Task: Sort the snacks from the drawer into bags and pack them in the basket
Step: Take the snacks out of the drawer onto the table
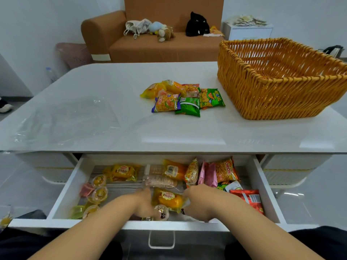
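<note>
White drawer [63,194] open; yellow snack packet [170,200] lies between both hands' grips.

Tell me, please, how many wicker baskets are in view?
1: the wicker basket stands on the table at its far right corner, beside the snack pile.

One basket [277,79], one drawer [62,196], two hands [144,203]

Reached into the open white drawer [63,194] with both hands: left hand [143,204] and right hand [197,203] either side of a yellow cake packet [170,199], perhaps gripping it, blurred. Left a snack pile [183,96] on the white table [112,87] beside the wicker basket [262,98].
</note>
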